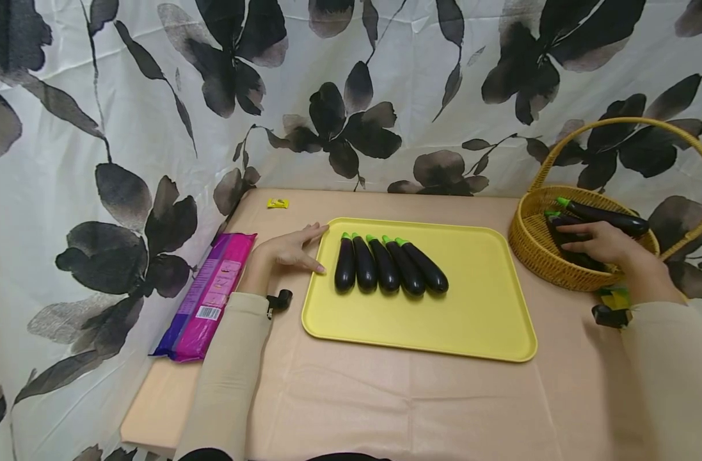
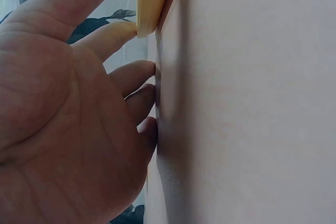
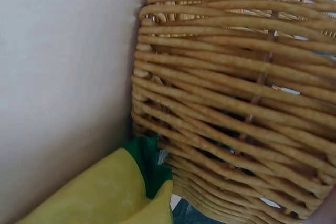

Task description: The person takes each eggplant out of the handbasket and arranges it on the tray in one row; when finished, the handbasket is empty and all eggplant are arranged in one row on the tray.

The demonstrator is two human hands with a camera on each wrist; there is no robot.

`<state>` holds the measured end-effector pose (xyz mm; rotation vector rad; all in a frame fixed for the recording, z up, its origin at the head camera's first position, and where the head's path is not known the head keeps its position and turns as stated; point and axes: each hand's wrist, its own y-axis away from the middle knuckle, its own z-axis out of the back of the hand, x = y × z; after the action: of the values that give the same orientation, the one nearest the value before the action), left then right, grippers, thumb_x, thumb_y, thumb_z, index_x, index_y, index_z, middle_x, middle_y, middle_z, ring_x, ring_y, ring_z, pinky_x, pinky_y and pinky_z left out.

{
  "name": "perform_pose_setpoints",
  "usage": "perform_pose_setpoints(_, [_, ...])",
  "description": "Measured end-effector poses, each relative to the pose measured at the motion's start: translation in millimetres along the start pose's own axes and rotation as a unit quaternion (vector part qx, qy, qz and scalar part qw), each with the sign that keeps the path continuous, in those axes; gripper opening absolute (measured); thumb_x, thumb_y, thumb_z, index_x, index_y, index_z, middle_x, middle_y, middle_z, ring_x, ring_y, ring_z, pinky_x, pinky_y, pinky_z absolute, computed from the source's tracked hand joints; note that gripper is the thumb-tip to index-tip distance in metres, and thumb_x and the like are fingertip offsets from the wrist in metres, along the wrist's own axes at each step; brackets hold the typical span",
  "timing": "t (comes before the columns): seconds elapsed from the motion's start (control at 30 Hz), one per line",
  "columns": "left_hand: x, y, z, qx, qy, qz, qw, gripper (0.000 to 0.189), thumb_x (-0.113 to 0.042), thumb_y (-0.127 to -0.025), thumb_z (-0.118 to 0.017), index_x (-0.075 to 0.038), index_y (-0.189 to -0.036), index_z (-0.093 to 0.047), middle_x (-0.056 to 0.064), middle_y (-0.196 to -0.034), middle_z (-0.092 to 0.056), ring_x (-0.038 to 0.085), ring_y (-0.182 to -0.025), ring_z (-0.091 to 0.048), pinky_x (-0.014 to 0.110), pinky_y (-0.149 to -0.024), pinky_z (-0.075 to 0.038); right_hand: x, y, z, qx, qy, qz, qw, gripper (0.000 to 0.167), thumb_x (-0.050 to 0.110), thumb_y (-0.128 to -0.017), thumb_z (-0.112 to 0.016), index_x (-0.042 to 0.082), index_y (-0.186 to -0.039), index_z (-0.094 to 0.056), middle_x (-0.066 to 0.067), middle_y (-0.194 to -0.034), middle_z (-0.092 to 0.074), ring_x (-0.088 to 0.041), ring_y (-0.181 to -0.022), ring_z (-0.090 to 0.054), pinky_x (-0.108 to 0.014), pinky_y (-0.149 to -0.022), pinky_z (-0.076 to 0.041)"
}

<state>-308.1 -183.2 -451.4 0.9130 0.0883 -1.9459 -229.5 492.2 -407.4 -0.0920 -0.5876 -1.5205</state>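
Several dark eggplants (image 1: 388, 266) lie side by side in a row on the yellow tray (image 1: 483, 307), green stem ends toward the back. My left hand (image 1: 293, 250) is at the tray's left edge, thumb and fingers extended, touching the rim; the left wrist view shows the palm (image 2: 68, 114) beside the tray's edge (image 2: 149, 3). Inside the wicker basket (image 1: 535, 256), my right hand (image 1: 610, 243) grips an eggplant (image 1: 558, 234) with thumb and fingers across it. Another eggplant (image 1: 606, 216) lies behind that hand. Only the basket's woven side (image 3: 236, 77) fills the right wrist view.
A pink and purple packet (image 1: 212, 301) lies left of the left forearm. At the back left is a small yellow packet (image 1: 278, 203). A yellow and green packet (image 3: 105, 187) rests against the basket, whose tall handle (image 1: 633, 121) arches over it. A floral curtain hangs behind the table.
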Motion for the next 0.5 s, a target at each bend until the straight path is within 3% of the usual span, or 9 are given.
perform_pose_setpoints(0.33, [-2.5, -0.3, -0.8, 0.0, -0.005, -0.001, 1.0, 0.123, -0.047, -0.073, -0.094, -0.025, -0.169, -0.019, 0.006, -0.177, 0.001, 0.026, -0.164, 0.009, 0.053, -0.132, 0.002, 3.9, 3.7, -4.8, -0.027, -0.041, -0.016, 0.9987, 0.072, 0.041, -0.105, -0.062, 0.003, -0.159, -0.035, -0.046, -0.158, -0.02, -0.069, -0.143, -0.017, -0.084, -0.11, -0.018])
perform_pose_setpoints(0.43, [-3.3, 0.6, -1.0, 0.001, -0.003, -0.002, 1.0, 0.124, -0.047, -0.073, -0.094, -0.025, -0.169, -0.019, 0.006, -0.177, 0.001, 0.026, -0.164, 0.009, 0.052, -0.132, 0.002, 7.9, 6.9, -8.0, -0.057, -0.056, -0.011, 0.9967, 0.066, 0.036, -0.107, -0.059, 0.006, -0.16, -0.036, -0.043, -0.16, -0.022, -0.061, -0.138, -0.031, -0.079, -0.112, -0.028])
perform_pose_setpoints(0.5, [-3.4, 0.9, -0.8, 0.0, -0.002, -0.002, 1.0, 0.124, -0.047, -0.073, -0.094, -0.025, -0.168, -0.019, 0.005, -0.177, 0.001, 0.025, -0.164, 0.009, 0.052, -0.132, 0.002, 12.3, 8.6, -10.3, -0.089, -0.059, -0.002, 0.9943, 0.062, 0.035, -0.108, -0.056, 0.007, -0.16, -0.038, -0.04, -0.158, -0.032, -0.051, -0.123, -0.042, -0.061, -0.101, -0.045])
